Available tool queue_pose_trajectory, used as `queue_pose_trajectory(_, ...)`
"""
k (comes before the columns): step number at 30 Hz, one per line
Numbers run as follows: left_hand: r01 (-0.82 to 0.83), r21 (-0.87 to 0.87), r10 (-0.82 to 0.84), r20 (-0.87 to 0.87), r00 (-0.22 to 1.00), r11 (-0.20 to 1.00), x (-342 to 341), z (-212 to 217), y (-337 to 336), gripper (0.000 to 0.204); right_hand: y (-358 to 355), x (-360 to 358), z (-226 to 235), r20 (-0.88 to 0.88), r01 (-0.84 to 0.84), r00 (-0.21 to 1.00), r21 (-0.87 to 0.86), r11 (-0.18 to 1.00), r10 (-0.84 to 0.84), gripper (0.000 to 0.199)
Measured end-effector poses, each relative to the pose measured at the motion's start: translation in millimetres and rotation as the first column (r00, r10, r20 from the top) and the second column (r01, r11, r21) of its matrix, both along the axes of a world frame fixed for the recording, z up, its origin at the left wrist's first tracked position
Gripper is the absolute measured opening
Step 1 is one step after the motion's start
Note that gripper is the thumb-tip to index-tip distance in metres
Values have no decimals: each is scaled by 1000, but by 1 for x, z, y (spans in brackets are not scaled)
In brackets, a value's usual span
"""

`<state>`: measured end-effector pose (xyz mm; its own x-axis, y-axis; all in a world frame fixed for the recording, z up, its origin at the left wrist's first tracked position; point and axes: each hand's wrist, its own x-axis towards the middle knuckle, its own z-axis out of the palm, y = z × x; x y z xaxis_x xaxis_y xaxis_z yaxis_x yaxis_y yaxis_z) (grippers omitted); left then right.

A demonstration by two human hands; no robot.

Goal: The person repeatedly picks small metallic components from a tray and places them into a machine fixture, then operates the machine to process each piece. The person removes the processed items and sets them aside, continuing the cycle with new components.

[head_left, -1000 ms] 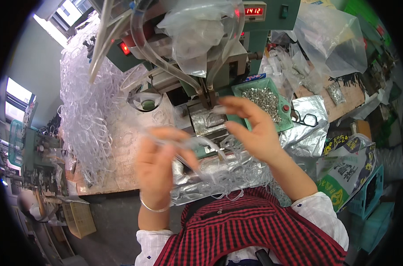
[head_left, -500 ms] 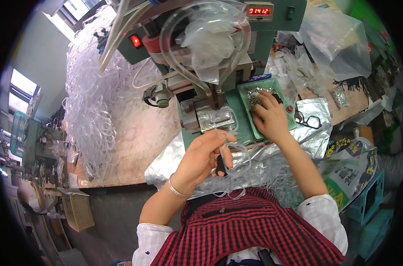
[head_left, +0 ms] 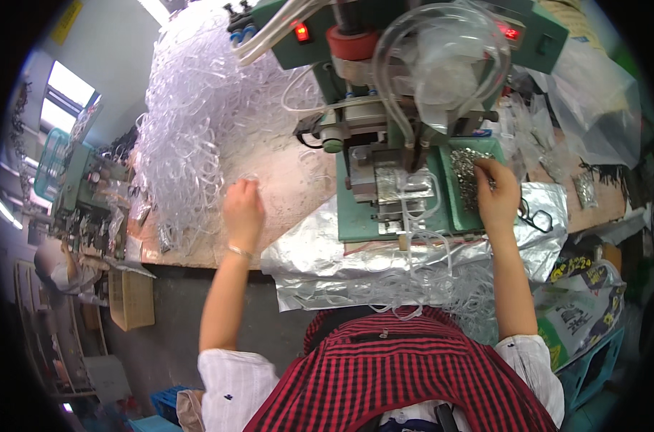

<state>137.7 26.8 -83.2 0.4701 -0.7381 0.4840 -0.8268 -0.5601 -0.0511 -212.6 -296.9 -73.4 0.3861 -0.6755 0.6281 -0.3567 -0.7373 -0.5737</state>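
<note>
My left hand (head_left: 243, 212) is over the wooden tabletop, close to a big heap of clear plastic strips (head_left: 183, 137). Motion smears its fingers, so I cannot make out what they hold, if anything. My right hand (head_left: 498, 198) reaches into a green tray (head_left: 456, 216) of small shiny metal pieces (head_left: 469, 169). Its thumb and forefinger are drawn together over the pieces; anything between them is too small to name. Between the hands stands a green press machine (head_left: 352, 227). A clear strip loop (head_left: 433, 209) lies at its metal work plate (head_left: 392, 189) and hangs over the front.
Silvery sheeting (head_left: 305, 270) covers the near table edge, with more clear strips (head_left: 471, 288) heaped on it. Black-framed glasses (head_left: 536, 216) lie right of the tray. A clear bag (head_left: 593, 101) stands far right. Another person (head_left: 68, 266) sits at the far left.
My left hand has left the front of the press and moved left toward the heap. The clear loop it held now lies at the press. My right hand stays at the tray; the view has shifted.
</note>
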Motion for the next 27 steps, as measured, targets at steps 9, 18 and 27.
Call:
queue_pose_trajectory(9,-285,229,271,91,958,931,68,-62,-30,22,35,-44,1,4,92,996,136,986,-93,11)
queue_pose_trajectory(18,-383,-549,-473,-835,280,743,-47,22,-69,25,58,2,65,212,-363,927,314,877,308,12)
queue_pose_trajectory(27,-493,-620,-669,-737,99,610,-100,15,-59,21,63,55,69,486,-548,817,491,678,309,37)
